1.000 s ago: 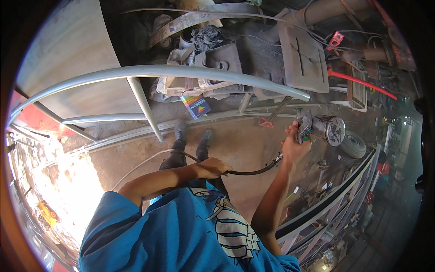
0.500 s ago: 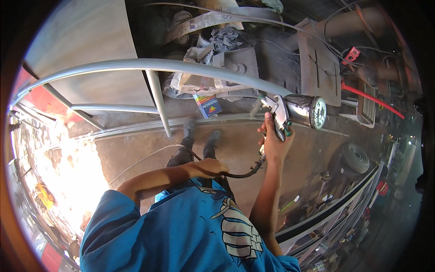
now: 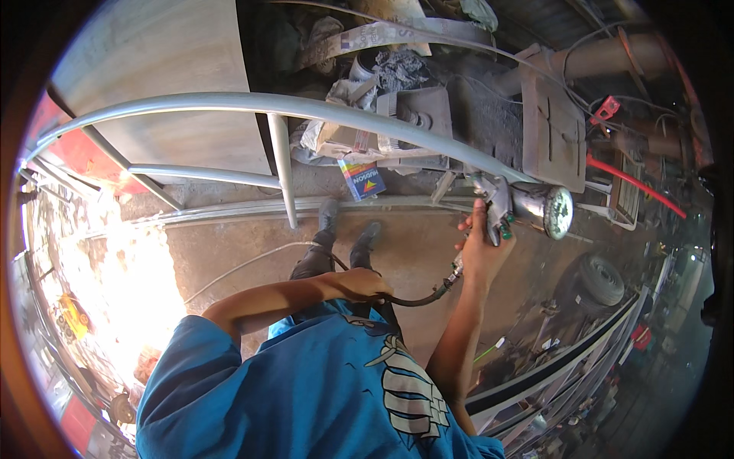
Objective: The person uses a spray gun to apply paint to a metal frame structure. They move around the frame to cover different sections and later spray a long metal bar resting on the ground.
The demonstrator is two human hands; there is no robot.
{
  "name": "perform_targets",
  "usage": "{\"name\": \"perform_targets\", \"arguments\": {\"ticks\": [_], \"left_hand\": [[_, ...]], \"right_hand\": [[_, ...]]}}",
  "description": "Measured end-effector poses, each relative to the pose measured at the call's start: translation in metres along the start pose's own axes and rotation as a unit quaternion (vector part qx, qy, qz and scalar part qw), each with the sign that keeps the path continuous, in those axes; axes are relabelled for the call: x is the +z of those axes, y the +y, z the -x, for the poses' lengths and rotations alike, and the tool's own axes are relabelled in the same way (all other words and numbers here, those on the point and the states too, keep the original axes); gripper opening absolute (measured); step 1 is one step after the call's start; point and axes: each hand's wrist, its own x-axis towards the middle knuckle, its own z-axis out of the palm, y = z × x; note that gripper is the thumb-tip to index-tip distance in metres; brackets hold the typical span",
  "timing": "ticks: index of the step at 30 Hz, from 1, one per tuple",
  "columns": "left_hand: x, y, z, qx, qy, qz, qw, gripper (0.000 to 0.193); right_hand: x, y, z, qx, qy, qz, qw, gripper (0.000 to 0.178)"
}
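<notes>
My right hand (image 3: pixel 482 256) is wrapped round the handle of a metal spray gun (image 3: pixel 499 205) with a shiny paint-spattered cup (image 3: pixel 552 211) on it. The gun is at the right end of a long grey metal tube frame (image 3: pixel 329 115), and its front end overlaps the tube in view. A dark air hose (image 3: pixel 422 301) runs from the gun's handle across to my left hand (image 3: pixel 367 284). My left hand is closed round this hose in front of my waist. Whether the gun's trigger is pressed, I cannot tell.
Beyond the tube stand a colourful box-shaped can (image 3: pixel 362 179) and a dusty heap of containers (image 3: pixel 417 115). A large grey panel (image 3: pixel 168 99) rises at the far left. To the right lie a tyre (image 3: pixel 600 279) and long metal bars (image 3: pixel 558 359). Bright sunlight falls at left.
My right hand and the spray gun have moved right and slightly nearer. The surroundings have shifted right in view as well. My left hand still grips the hose.
</notes>
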Motion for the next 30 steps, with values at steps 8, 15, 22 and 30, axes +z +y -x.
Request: {"name": "perform_targets", "arguments": {"ticks": [8, 15, 22, 30], "left_hand": [[-0.006, 0.01, -0.009, -0.005, -0.05, -0.024, 0.998, 0.037], [-0.011, 0.004, 0.018, 0.009, 0.033, 0.002, 0.999, 0.025], [-0.019, -0.006, 0.054, -0.002, 0.081, 0.049, 0.996, 0.033], [-0.021, -0.011, 0.059, 0.014, 0.102, 0.044, 0.994, 0.031]], "right_hand": [[-0.012, 0.004, 0.0, -0.041, 0.053, 0.056, 0.996, 0.027], [0.034, -0.006, 0.011, -0.038, -0.075, 0.005, 0.996, 0.025], [0.08, -0.035, 0.03, -0.056, -0.213, -0.076, 0.973, 0.022], [0.086, -0.047, 0.037, -0.01, -0.239, -0.103, 0.966, 0.02]]}}
